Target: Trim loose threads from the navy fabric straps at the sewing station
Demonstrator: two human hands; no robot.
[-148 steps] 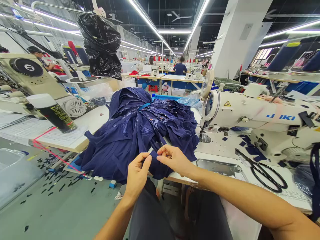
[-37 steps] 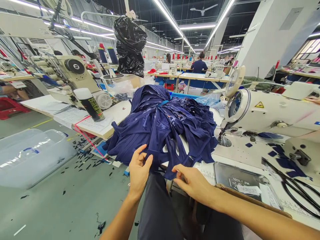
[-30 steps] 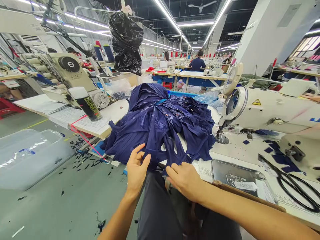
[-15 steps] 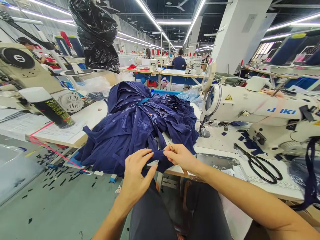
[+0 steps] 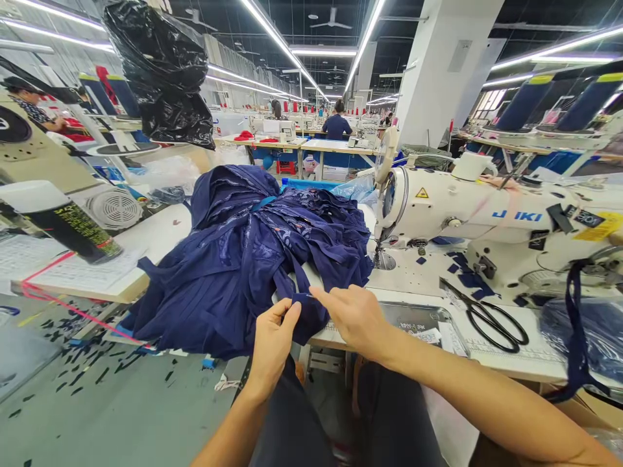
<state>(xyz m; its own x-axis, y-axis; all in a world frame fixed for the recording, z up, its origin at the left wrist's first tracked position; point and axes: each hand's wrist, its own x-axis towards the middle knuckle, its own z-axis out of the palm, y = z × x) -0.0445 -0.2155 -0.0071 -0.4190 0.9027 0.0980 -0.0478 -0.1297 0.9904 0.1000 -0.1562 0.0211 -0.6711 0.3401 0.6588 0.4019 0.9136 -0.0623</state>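
A large bundle of navy garments (image 5: 219,259) with lacy parts, tied with a blue band (image 5: 264,203), lies over the table's front edge. My left hand (image 5: 275,340) pinches a navy fabric strip (image 5: 302,299) between thumb and fingertips, in front of the bundle. At the strip's other end is my right hand (image 5: 357,321), its index finger stretched along the fabric and the other fingers curled under. The right thumb is hidden. A tiny pale spot shows on the strip by the right fingertip, too small to make out.
A white sewing machine (image 5: 487,207) stands right of the bundle. Black scissors (image 5: 487,318) and a metal tray (image 5: 413,312) lie before it. At left are a spray can (image 5: 73,227), a pink ribbon (image 5: 48,271) and a hanging black plastic bag (image 5: 160,78). Fabric scraps litter the floor.
My left hand was spread beside the strip and has closed on it. My right index finger has straightened from a pinch. The view has turned slightly right.
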